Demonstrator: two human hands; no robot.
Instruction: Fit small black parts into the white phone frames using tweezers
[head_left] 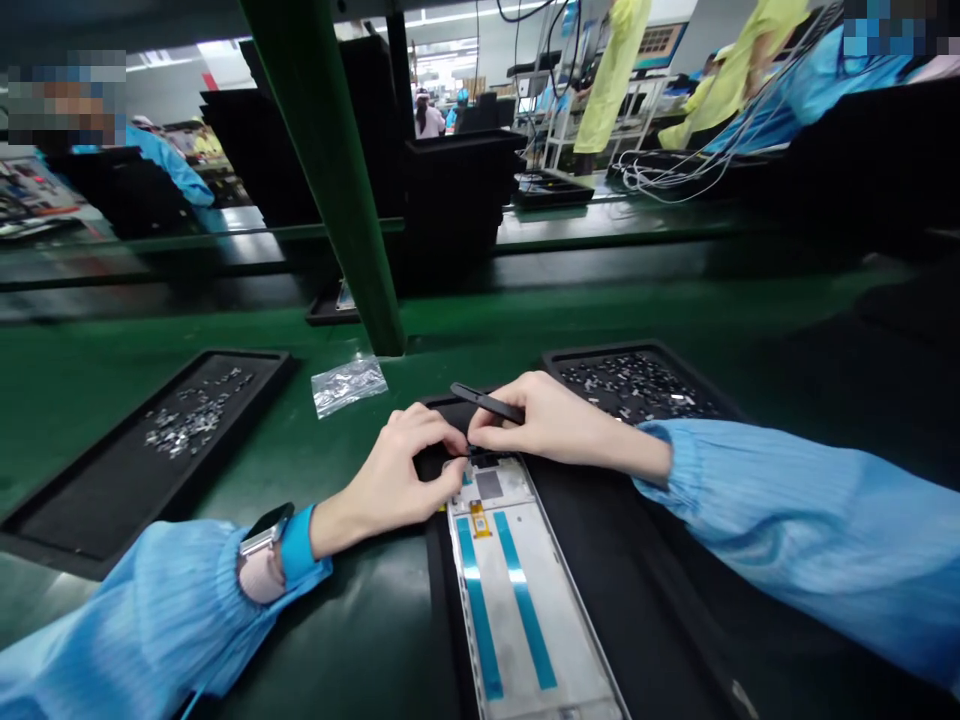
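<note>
A silver phone frame [525, 590] with two blue adhesive strips and an orange flex cable [479, 520] lies in a black tray [637, 600] in front of me. At its far end, my left hand [409, 465] has thumb and forefinger curled close together over the frame's corner; whatever is between them is too small to make out. My right hand [536, 420] meets it there, fingers bent and closed around black tweezers [487, 402], whose shaft points up to the left. Its fingertips touch the frame's top edge area, partly hiding it.
On the left, a black tray [90, 500] holds small metal parts [191, 415]. Another parts tray [637, 380] is behind my right hand. A clear plastic bag [349, 385] lies near a green post [330, 170]. Stacked black trays [457, 200] stand behind; co-workers are beyond.
</note>
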